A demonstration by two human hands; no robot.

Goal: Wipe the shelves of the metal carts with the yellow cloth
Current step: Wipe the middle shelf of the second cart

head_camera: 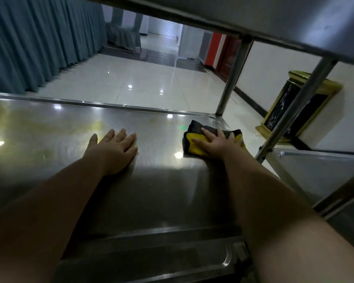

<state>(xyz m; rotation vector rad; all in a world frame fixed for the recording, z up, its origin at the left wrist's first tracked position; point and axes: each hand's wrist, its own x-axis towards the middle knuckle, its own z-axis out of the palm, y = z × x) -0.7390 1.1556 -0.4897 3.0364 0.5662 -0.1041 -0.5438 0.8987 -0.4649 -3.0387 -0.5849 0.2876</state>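
A shiny steel cart shelf (49, 127) fills the lower part of the view, seen from under the shelf above (274, 19). A folded yellow cloth with dark grey edging (192, 147) lies near the shelf's far right corner. My right hand (217, 142) lies flat on it, fingers spread, pressing it onto the metal. My left hand (114, 150) rests flat on the bare shelf at mid-width, fingers straight, holding nothing.
Two steel posts (233, 76) rise at the right corner and side. A second steel cart shelf (325, 170) stands to the right. A gold and black bin (290, 107) sits by the white wall. Grey-blue drapes (39, 41) hang at the left beyond glossy floor tiles.
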